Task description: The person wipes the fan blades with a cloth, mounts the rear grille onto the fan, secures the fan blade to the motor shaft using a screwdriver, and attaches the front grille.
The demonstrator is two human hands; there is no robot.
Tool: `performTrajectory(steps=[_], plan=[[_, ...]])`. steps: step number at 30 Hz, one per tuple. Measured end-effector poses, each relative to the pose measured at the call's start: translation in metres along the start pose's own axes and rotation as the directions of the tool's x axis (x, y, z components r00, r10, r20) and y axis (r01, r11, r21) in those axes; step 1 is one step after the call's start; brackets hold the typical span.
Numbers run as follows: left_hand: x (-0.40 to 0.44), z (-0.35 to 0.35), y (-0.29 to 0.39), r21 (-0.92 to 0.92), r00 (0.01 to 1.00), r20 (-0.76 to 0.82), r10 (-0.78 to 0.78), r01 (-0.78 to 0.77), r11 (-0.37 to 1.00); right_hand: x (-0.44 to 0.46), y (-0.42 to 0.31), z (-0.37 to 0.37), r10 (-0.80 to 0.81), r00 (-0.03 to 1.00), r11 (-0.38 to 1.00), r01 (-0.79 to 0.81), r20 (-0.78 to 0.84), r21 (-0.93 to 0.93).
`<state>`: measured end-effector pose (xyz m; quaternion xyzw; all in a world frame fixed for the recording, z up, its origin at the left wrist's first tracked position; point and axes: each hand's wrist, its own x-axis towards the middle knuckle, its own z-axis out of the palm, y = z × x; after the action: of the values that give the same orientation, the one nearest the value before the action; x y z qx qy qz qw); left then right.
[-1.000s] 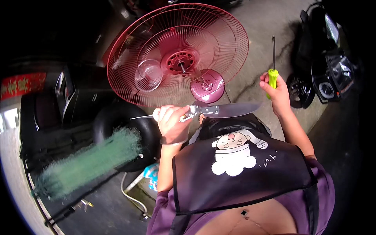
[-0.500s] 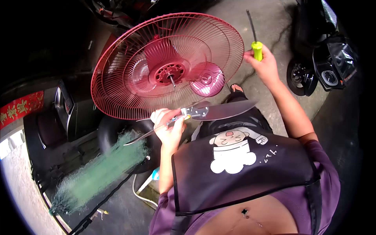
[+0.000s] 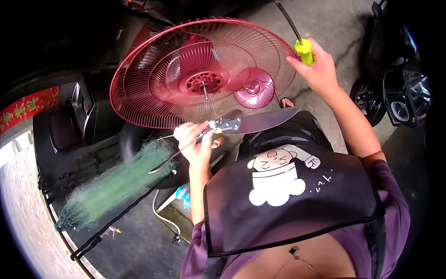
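My left hand point(image 3: 193, 142) is closed on a thin metal fan blade piece point(image 3: 265, 122), whose broad grey blade points right and whose narrow edge-on blades stick out left. A metal hub with rivets shows beside my fingers. My right hand point(image 3: 318, 69), raised at the upper right, holds a screwdriver by its yellow-green handle point(image 3: 304, 51), its shaft point(image 3: 289, 22) pointing up and left. Between and beyond my hands stands the red fan's wire cage point(image 3: 139, 79), open at the front, with a bare spindle point(image 3: 205, 91) at its centre. The fan's round pink base point(image 3: 255, 88) shows through the wires.
Green netting point(image 3: 116, 186) lies at the left, near a black inner tube point(image 3: 132, 139). A red banner point(image 3: 30, 107) hangs at the far left. At the right is a black vehicle part with a wheel point(image 3: 368, 100). A pale hose point(image 3: 165, 218) lies below.
The screwdriver and my right hand have moved left and up towards the cage, and the shaft now tilts left. The blade piece in my left hand has turned slightly. The view has shifted.
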<state>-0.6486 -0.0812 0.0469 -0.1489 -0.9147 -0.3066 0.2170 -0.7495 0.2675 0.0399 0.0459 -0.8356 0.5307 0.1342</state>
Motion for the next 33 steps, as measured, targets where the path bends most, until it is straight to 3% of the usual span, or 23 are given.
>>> performTrajectory(steps=[4,8,10,13,16,17,19,24,26,28,33], plan=[[-0.005,0.008,0.004,0.023,1.0,-0.017,0.013,-0.012,1.0,0.002,-0.016,-0.001,-0.111,0.993,0.994,0.11,0.027,0.004],[-0.001,0.011,0.001,-0.003,0.997,0.069,0.042,-0.042,0.999,-0.002,0.0,0.007,-0.1,0.995,0.99,0.102,0.029,-0.096],[0.0,0.01,0.0,0.039,0.995,0.098,0.031,-0.035,0.999,-0.003,0.008,0.008,-0.07,0.998,0.997,0.07,-0.009,0.032],[0.005,0.012,-0.003,0.121,0.996,0.059,0.065,-0.072,0.99,-0.007,0.014,0.005,0.035,0.999,0.996,-0.036,0.003,0.078],[0.021,0.011,-0.005,0.288,0.988,0.098,0.12,-0.143,0.947,-0.011,0.013,-0.002,0.063,0.997,0.997,-0.064,0.047,0.03],[0.023,0.012,-0.01,0.262,0.986,0.072,0.148,-0.162,0.952,-0.013,0.012,-0.002,0.073,0.996,0.996,-0.075,0.042,0.038],[0.03,0.005,-0.009,0.294,0.98,0.114,0.165,-0.192,0.936,-0.017,0.009,0.0,0.0,1.0,0.997,-0.001,0.013,0.075],[0.047,-0.009,-0.006,0.393,0.954,0.194,0.229,-0.29,0.873,-0.022,0.013,0.0,-0.002,1.0,0.996,0.003,-0.009,0.091],[0.052,-0.009,-0.008,0.394,0.945,0.217,0.246,-0.316,0.863,-0.024,0.016,-0.001,0.023,1.0,0.994,-0.024,0.005,0.107],[0.056,-0.007,-0.007,0.405,0.945,0.194,0.264,-0.322,0.856,-0.028,0.019,-0.001,0.146,0.987,0.962,-0.157,0.067,0.222],[0.065,-0.002,-0.014,0.225,0.954,0.234,0.185,-0.238,0.945,-0.03,0.02,-0.005,0.154,0.982,0.942,-0.179,0.107,0.285]])
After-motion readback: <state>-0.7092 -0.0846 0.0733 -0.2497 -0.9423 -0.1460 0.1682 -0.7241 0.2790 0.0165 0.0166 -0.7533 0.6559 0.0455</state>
